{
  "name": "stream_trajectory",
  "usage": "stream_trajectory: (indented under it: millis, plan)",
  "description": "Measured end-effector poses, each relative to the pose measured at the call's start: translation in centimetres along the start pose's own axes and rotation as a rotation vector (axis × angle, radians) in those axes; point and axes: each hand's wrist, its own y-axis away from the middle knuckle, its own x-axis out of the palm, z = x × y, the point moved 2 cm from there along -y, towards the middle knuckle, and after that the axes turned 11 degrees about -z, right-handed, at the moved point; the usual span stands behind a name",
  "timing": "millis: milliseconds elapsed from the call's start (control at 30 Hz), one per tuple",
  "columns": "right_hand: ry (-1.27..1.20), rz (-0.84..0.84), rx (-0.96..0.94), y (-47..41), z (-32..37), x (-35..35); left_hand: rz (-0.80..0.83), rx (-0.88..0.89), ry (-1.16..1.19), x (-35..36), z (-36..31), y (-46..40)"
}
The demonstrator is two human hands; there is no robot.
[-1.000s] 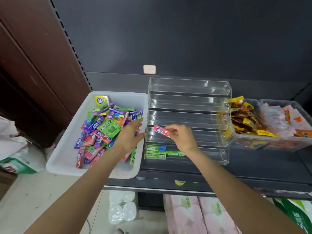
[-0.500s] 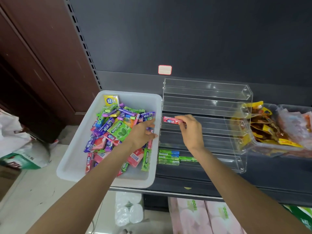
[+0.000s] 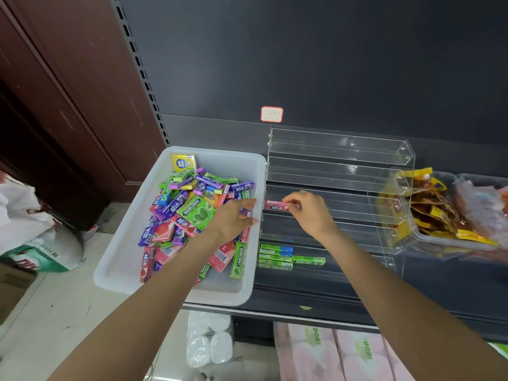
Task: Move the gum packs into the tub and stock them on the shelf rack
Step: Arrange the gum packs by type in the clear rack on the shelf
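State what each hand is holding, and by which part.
The right hand pinches the red gum pack by its right end. Whether the left hand, over the tub, holds anything cannot be told.

Both forearms are bare up to the frame's edge. The left hand and right hand are bare too, fingernails cut short.

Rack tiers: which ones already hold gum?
Only the bottom tier holds stocked packs, the green gum sticks at its left end. The right hand holds a red gum stick at the third tier; other tiers look bare.
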Motion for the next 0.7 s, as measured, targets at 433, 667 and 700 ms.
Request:
stream_trajectory:
  millis: [433, 667, 700]
  plan:
    - [0.017, 0.029, -0.011, -0.1, 0.7, -0.4, -0.102, 0.006, 0.009, -0.3, -0.7, 1.5]
    - [0.042, -0.004, -0.032, 0.3, 1.2, -0.6, -0.191, 0.024, 0.003, -1.1, -1.2, 2.1]
    - [0.054, -0.023, -0.041, 0.4, 1.5, -0.7, -0.212, 0.031, 0.001, -1.3, -1.1, 2.1]
